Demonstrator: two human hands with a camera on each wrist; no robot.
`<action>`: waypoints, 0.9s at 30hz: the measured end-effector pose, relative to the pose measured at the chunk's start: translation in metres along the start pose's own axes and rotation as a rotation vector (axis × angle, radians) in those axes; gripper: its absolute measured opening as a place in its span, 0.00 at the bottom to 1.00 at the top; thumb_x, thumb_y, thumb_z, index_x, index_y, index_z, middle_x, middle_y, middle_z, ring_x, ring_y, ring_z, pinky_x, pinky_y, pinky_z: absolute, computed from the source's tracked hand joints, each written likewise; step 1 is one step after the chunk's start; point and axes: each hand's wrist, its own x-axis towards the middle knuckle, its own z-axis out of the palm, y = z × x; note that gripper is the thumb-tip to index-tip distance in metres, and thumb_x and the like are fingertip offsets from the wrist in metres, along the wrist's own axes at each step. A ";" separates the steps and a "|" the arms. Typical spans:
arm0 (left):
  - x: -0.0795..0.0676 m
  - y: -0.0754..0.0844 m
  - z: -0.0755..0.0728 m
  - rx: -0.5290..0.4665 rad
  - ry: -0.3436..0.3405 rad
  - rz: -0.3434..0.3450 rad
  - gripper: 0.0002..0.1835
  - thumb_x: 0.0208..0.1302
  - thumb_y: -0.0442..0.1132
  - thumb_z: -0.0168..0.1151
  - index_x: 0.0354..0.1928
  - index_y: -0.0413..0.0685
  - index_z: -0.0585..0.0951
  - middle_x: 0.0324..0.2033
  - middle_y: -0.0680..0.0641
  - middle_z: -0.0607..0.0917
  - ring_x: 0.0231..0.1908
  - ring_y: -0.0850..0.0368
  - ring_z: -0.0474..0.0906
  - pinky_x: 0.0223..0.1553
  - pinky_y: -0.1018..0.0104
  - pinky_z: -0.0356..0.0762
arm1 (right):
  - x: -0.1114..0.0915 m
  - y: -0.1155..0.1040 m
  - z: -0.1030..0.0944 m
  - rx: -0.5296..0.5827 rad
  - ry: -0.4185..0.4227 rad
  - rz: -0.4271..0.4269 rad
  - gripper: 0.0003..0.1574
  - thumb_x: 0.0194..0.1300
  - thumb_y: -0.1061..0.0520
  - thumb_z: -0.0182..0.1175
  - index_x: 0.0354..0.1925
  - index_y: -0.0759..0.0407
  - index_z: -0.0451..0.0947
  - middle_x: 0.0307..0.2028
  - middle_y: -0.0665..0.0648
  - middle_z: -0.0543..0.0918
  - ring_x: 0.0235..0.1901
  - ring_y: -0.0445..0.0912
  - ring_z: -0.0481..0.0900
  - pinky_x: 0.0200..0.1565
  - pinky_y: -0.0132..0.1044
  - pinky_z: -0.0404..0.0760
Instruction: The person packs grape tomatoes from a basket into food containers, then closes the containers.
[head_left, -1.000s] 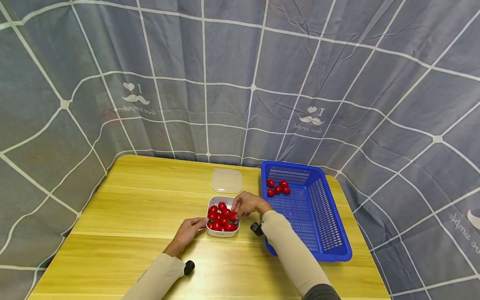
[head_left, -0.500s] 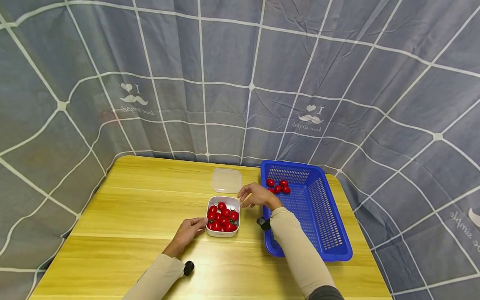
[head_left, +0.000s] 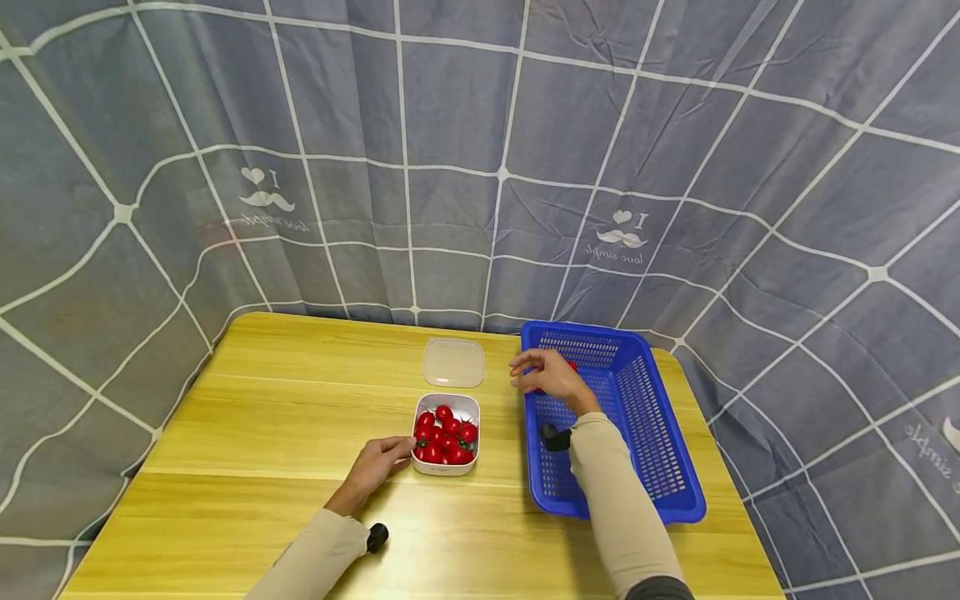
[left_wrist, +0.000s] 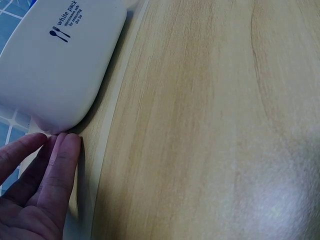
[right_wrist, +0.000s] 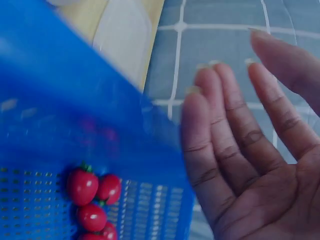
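Note:
A white square container (head_left: pixel 444 469) with several cherry tomatoes (head_left: pixel 447 437) inside stands on the table. At its left side my left hand (head_left: pixel 372 469) touches the wall with extended fingertips; the left wrist view shows those fingers (left_wrist: pixel 57 170) against the container's lower corner. My right hand (head_left: pixel 551 375) is above the left edge of the blue basket (head_left: pixel 640 508), holding nothing. In the right wrist view its fingers (right_wrist: pixel 227 115) are spread loosely. Several tomatoes (right_wrist: pixel 82 186) lie in the basket, mostly hidden under the right hand in the head view.
A translucent lid (head_left: pixel 453 362) lies flat behind the container. The wooden table (head_left: pixel 285 400) is backed by a grey curtain (head_left: pixel 450 208) with white grid lines. The basket takes up the table's right side.
My right hand has let go of a tomato in the white container and moved right, over the basket's left edge. The left hand has stayed at the container.

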 end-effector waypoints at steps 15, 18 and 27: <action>0.000 -0.001 -0.002 0.013 -0.021 0.013 0.24 0.71 0.41 0.56 0.56 0.22 0.74 0.55 0.29 0.77 0.52 0.43 0.78 0.55 0.57 0.79 | -0.004 0.038 -0.022 0.230 0.270 0.009 0.25 0.60 0.71 0.63 0.55 0.80 0.70 0.46 0.70 0.82 0.39 0.50 0.84 0.48 0.54 0.83; 0.000 0.000 -0.001 0.003 -0.017 0.001 0.24 0.71 0.41 0.56 0.56 0.22 0.74 0.55 0.30 0.77 0.52 0.44 0.78 0.55 0.58 0.79 | -0.002 0.044 -0.023 0.247 0.327 0.049 0.25 0.60 0.72 0.63 0.55 0.79 0.72 0.47 0.71 0.81 0.41 0.58 0.84 0.48 0.55 0.82; 0.000 0.002 -0.001 0.003 -0.012 0.001 0.23 0.70 0.39 0.57 0.55 0.22 0.74 0.54 0.31 0.78 0.52 0.44 0.78 0.55 0.55 0.78 | 0.003 0.062 -0.023 0.236 0.382 0.164 0.28 0.57 0.76 0.62 0.57 0.77 0.71 0.53 0.75 0.76 0.32 0.40 0.81 0.40 0.41 0.87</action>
